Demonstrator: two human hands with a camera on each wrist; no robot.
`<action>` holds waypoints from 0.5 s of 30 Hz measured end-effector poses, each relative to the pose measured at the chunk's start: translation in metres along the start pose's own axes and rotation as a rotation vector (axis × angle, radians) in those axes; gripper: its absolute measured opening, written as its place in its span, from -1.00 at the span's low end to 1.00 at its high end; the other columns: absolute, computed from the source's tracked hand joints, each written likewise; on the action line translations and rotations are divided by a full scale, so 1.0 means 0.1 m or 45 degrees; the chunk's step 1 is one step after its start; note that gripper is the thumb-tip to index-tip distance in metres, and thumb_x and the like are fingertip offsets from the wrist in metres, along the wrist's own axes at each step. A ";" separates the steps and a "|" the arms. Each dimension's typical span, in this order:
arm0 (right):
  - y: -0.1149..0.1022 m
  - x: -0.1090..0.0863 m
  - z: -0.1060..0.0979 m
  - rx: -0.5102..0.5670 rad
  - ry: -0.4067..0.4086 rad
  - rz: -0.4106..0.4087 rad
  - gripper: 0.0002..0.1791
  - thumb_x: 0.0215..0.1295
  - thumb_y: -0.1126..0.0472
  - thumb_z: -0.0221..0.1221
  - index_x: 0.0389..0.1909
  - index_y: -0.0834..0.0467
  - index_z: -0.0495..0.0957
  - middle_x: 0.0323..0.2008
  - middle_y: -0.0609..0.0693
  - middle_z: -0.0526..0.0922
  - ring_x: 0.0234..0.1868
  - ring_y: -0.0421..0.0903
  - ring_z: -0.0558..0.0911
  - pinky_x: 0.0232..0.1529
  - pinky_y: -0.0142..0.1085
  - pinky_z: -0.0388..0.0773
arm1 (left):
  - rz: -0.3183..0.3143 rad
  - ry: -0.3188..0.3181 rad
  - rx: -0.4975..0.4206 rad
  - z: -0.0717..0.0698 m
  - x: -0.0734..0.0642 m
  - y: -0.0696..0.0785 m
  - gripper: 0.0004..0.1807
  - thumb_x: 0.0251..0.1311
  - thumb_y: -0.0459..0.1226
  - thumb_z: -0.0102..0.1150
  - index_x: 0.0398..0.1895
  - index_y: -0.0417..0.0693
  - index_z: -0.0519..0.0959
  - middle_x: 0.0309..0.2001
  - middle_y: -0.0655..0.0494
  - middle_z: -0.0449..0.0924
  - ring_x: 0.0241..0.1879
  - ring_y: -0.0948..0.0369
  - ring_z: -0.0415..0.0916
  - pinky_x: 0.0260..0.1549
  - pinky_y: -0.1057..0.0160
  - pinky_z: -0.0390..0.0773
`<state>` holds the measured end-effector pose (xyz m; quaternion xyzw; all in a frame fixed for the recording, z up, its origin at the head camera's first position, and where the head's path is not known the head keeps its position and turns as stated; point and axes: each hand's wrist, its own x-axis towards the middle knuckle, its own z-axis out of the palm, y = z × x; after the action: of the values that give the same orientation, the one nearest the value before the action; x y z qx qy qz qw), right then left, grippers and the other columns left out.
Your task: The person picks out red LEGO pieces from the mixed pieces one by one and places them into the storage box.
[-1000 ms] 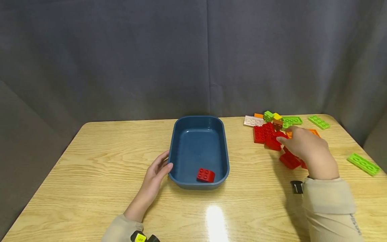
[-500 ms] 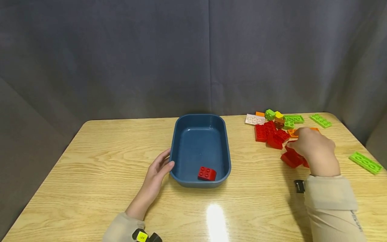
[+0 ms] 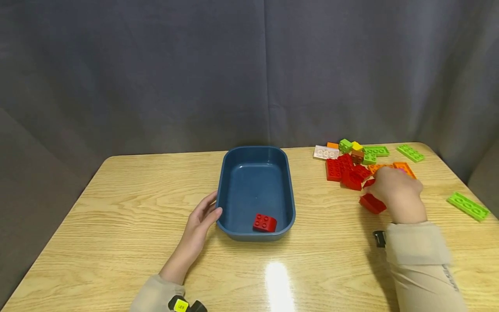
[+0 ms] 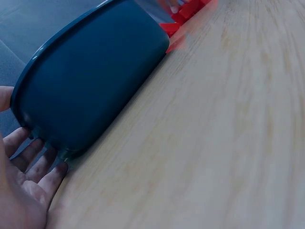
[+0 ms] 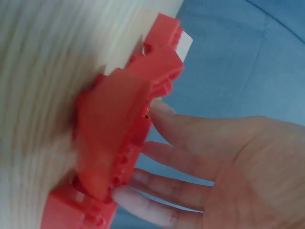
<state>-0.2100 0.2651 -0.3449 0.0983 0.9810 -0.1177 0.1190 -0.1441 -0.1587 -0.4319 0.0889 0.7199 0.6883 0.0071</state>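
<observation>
My left hand (image 3: 200, 223) holds the near left side of a deep blue plastic bin (image 3: 289, 195), thumb at the rim and fingers against the outer wall. A red toy building brick (image 3: 265, 222) with a curved end lies inside it, near the front. On the right, my right hand (image 3: 397, 188) is among red bricks. In the right wrist view, its thumb and fingertips grip a large curved red brick (image 5: 107, 129) by its ends, close above the table. Another red brick (image 3: 373, 203) lies just beside that hand, which hides part of the pile.
Several red bricks (image 3: 334, 170) lie left of the right hand. Behind are a white plate brick (image 3: 325, 152), a brown brick (image 3: 356, 156) and green plates (image 3: 410, 153). A long green plate (image 3: 468, 206) lies at the table's right edge. A grey curtain (image 3: 195, 78) hangs behind.
My right hand has shifted first right and then slightly back left over the red bricks. A red brick seen under its wrist earlier no longer shows there. The left hand stays on the bin.
</observation>
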 end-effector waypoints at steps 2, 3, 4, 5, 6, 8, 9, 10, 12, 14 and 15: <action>-0.02 0.02 0.03 -0.006 0.014 -0.001 -0.57 0.13 0.16 0.27 -0.12 0.43 0.53 -0.36 0.33 0.56 -0.28 0.28 0.49 -0.22 0.26 0.42 | -0.004 -0.001 0.003 0.00 -0.01 0.00 -0.44 0.45 -0.29 -0.03 0.47 -0.20 0.22 0.42 -0.16 0.24 0.37 -0.05 0.24 0.17 0.44 0.35; -0.03 0.03 0.04 -0.005 0.019 0.002 -0.56 0.13 0.16 0.27 -0.11 0.44 0.52 -0.34 0.35 0.56 -0.28 0.30 0.49 -0.21 0.28 0.43 | -0.007 -0.003 0.005 -0.01 -0.01 0.00 -0.44 0.45 -0.28 -0.03 0.47 -0.20 0.22 0.42 -0.15 0.23 0.37 -0.05 0.24 0.17 0.44 0.34; -0.03 0.03 0.06 -0.004 0.032 0.003 -0.57 0.13 0.18 0.25 -0.10 0.44 0.51 -0.33 0.36 0.56 -0.28 0.31 0.50 -0.21 0.28 0.43 | -0.010 -0.006 0.008 -0.01 -0.01 -0.01 -0.44 0.46 -0.27 -0.03 0.48 -0.19 0.22 0.42 -0.15 0.23 0.37 -0.04 0.24 0.18 0.44 0.34; -0.04 0.03 0.07 -0.002 0.039 0.006 -0.57 0.14 0.19 0.25 -0.10 0.45 0.51 -0.32 0.37 0.57 -0.29 0.31 0.50 -0.21 0.28 0.43 | -0.014 -0.008 0.012 -0.01 -0.02 -0.01 -0.44 0.46 -0.26 -0.03 0.48 -0.18 0.22 0.43 -0.14 0.23 0.37 -0.04 0.23 0.18 0.44 0.34; -0.04 0.04 0.08 0.000 0.046 0.010 -0.57 0.14 0.19 0.25 -0.09 0.46 0.50 -0.31 0.39 0.57 -0.29 0.32 0.50 -0.20 0.29 0.43 | -0.014 -0.012 0.012 -0.01 -0.02 0.00 -0.44 0.46 -0.26 -0.03 0.48 -0.17 0.22 0.43 -0.13 0.23 0.37 -0.03 0.23 0.19 0.44 0.33; -0.04 0.05 0.09 0.007 0.050 0.013 -0.57 0.15 0.20 0.24 -0.09 0.46 0.49 -0.30 0.40 0.57 -0.28 0.34 0.50 -0.19 0.30 0.42 | -0.013 -0.015 0.018 -0.01 -0.02 0.00 -0.44 0.47 -0.25 -0.04 0.48 -0.16 0.22 0.43 -0.13 0.23 0.37 -0.03 0.24 0.19 0.44 0.33; -0.04 0.05 0.09 0.011 0.050 0.016 -0.56 0.15 0.19 0.25 -0.09 0.46 0.49 -0.30 0.40 0.57 -0.27 0.34 0.50 -0.18 0.31 0.42 | -0.013 -0.016 0.020 -0.01 -0.02 0.00 -0.44 0.47 -0.25 -0.04 0.48 -0.16 0.22 0.42 -0.13 0.23 0.37 -0.02 0.24 0.19 0.44 0.33; -0.04 0.05 0.09 0.009 0.049 0.018 -0.55 0.16 0.18 0.25 -0.08 0.46 0.49 -0.31 0.40 0.56 -0.27 0.34 0.50 -0.18 0.30 0.42 | -0.012 -0.015 0.023 -0.01 -0.02 0.00 -0.45 0.47 -0.25 -0.04 0.48 -0.15 0.22 0.42 -0.12 0.23 0.37 -0.02 0.24 0.19 0.44 0.33; -0.05 0.04 0.08 0.004 0.044 0.026 -0.53 0.17 0.15 0.24 -0.07 0.47 0.48 -0.32 0.39 0.55 -0.27 0.33 0.49 -0.19 0.29 0.42 | -0.006 -0.016 0.026 -0.01 -0.01 0.01 -0.45 0.47 -0.25 -0.04 0.48 -0.16 0.22 0.42 -0.12 0.23 0.36 -0.02 0.25 0.19 0.44 0.33; -0.05 0.04 0.08 -0.002 0.038 0.037 -0.51 0.20 0.13 0.22 -0.05 0.48 0.46 -0.33 0.39 0.54 -0.26 0.32 0.48 -0.20 0.27 0.42 | -0.004 -0.016 0.025 -0.01 -0.01 0.01 -0.44 0.47 -0.26 -0.04 0.48 -0.16 0.22 0.42 -0.12 0.23 0.36 -0.03 0.25 0.18 0.44 0.34; -0.05 0.04 0.08 -0.007 0.039 0.040 -0.50 0.20 0.12 0.21 -0.05 0.48 0.46 -0.33 0.39 0.53 -0.25 0.32 0.48 -0.20 0.26 0.43 | -0.003 -0.018 0.024 -0.01 -0.01 0.01 -0.44 0.47 -0.26 -0.04 0.48 -0.17 0.21 0.42 -0.13 0.23 0.36 -0.03 0.25 0.18 0.44 0.34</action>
<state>-0.2134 0.2592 -0.3528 0.1153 0.9813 -0.1117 0.1059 -0.1430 -0.1599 -0.4309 0.0930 0.7265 0.6807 0.0120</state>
